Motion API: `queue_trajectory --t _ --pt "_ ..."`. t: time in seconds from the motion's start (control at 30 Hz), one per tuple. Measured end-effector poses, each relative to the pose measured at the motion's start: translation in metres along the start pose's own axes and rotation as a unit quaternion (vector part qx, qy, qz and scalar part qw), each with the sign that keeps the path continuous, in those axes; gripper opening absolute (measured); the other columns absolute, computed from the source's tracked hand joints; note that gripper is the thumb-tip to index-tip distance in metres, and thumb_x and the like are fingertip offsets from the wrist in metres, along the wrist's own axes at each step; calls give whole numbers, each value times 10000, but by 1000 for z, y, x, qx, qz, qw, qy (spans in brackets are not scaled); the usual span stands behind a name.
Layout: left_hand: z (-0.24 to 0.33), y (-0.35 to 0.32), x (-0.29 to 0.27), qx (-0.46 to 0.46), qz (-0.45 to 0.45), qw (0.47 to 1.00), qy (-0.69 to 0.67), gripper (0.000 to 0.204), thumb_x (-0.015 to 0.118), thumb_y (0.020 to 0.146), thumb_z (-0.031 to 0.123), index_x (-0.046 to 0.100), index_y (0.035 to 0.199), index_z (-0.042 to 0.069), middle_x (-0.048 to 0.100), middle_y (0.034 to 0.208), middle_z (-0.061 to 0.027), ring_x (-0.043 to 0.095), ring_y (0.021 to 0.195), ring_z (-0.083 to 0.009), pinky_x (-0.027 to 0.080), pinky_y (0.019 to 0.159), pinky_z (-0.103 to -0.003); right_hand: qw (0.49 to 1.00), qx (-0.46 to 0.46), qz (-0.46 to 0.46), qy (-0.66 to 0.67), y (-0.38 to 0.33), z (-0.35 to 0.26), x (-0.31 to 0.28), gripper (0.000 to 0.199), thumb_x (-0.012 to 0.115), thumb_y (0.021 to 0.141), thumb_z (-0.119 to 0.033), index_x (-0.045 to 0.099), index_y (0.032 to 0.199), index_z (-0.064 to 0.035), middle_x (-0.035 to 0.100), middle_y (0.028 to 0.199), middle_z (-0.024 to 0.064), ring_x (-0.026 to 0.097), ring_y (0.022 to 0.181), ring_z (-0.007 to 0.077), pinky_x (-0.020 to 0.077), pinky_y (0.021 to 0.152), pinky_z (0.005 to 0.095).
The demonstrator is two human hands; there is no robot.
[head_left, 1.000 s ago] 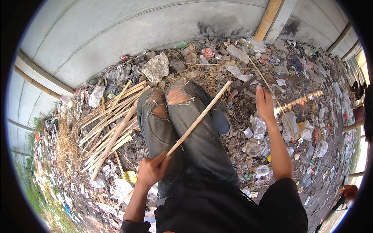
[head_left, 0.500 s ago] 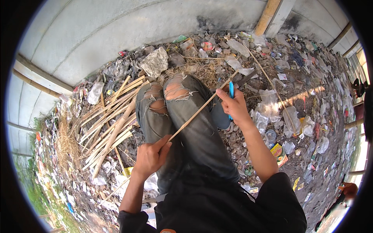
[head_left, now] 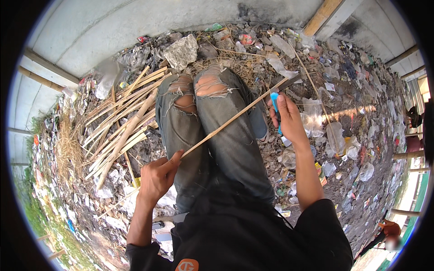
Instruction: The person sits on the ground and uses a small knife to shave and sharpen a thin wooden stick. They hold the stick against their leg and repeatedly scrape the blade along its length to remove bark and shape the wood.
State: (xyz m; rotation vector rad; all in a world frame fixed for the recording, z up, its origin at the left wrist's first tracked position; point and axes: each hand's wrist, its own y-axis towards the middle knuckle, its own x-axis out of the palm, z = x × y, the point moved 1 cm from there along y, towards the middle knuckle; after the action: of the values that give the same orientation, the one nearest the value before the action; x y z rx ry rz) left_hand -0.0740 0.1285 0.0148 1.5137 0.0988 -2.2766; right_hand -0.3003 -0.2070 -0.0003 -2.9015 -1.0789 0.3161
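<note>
Seated person, legs in torn grey jeans (head_left: 217,131) stretched forward over littered ground (head_left: 361,149). Left hand (head_left: 156,176) grips the near end of a thin bamboo strip (head_left: 226,124), fingers (head_left: 174,159) closed round it. The strip runs diagonally up and right across both thighs. Right hand (head_left: 287,118) is closed on a blue-handled knife (head_left: 275,105), held against the strip's far end. A pile of split bamboo slats (head_left: 122,124) lies just beside the left leg. A grey rock (head_left: 181,52) sits beyond the knees, near the pale concrete wall (head_left: 135,22). Plastic scraps and paper cover the soil on both sides.
</note>
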Motion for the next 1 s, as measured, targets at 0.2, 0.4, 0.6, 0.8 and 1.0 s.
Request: queue_trajectory --t 0.2,0.4,0.6,0.8,1.0 --pt "4 -2 -5 11 -11 999 33 480 743 914 82 749 1363 250 523 640 -69 584 514 -284 463 508 -445 937 -85 191 -281 26 11 -21 525 494 1155 -429 631 931 26 523 683 124 464 606 217 423 603 386" --pt "10 -5 -7 -12 -32 999 31 513 716 917 65 734 1391 261 519 649 -71 591 519 -295 489 524 -459 919 -85 258 -286 32 23 -4 523 504 1146 -412 673 924 30 614 697 239 541 647 467 466 635 504" --pt "11 -7 -3 -10 -42 999 13 535 712 914 49 720 1412 246 530 653 -82 600 523 -310 494 520 -465 925 -110 232 -280 42 27 -17 521 511 1150 -394 661 904 39 546 642 218 423 595 403 454 606 474" --pt "12 -10 1 -23 -41 999 5 537 714 911 43 720 1411 237 545 660 -91 605 530 -319 499 528 -470 932 -107 234 -254 40 41 -1 544 500 1156 -389 619 874 60 492 618 231 368 569 367 402 561 466" --pt "13 -11 1 -29 -31 999 1 518 714 907 29 736 1386 224 553 670 -102 604 539 -326 496 538 -475 939 -126 229 -224 34 41 0 557 504 1156 -383 585 834 64 464 582 199 351 539 333 383 540 458"
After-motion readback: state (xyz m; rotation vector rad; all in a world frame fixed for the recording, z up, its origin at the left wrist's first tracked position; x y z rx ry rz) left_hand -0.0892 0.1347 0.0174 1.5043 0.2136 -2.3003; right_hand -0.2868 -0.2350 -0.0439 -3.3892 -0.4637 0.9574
